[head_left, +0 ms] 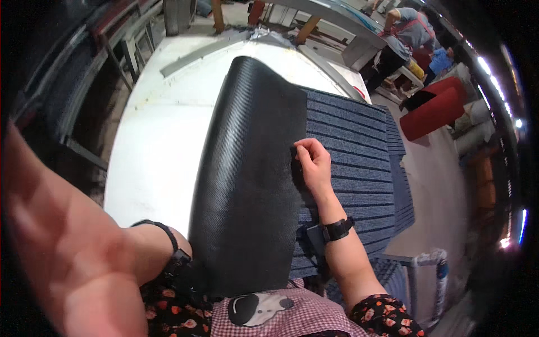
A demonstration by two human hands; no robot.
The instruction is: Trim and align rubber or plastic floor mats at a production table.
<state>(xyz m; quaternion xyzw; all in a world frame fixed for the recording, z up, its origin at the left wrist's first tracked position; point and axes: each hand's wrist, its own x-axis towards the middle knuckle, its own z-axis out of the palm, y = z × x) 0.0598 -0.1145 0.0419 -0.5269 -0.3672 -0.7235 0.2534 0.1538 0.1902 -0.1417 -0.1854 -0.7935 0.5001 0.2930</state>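
- Head view looks down on a blue ribbed carpet mat with a black rubber backing (247, 185), lying on a white round-ended work surface (157, 146).
- One half of this mat is folded over, so its black underside faces up on the person's left; blue pile shows on the right.
- Right hand (313, 164) rests at the fold's edge, its grip pinching the black flap between thumb and curled fingers.
- Left hand (179, 264) sits at the mat's near edge, mostly hidden behind the wrist; I cannot tell whether its grip is spread or closed.
- More blue mats (401, 185) lie stacked underneath, sticking out to the right.
- Judging by the lie, the fold looks roughly half turned; the flap is not yet laid flat on either side.
- Another person (407, 33) bends over work far behind.
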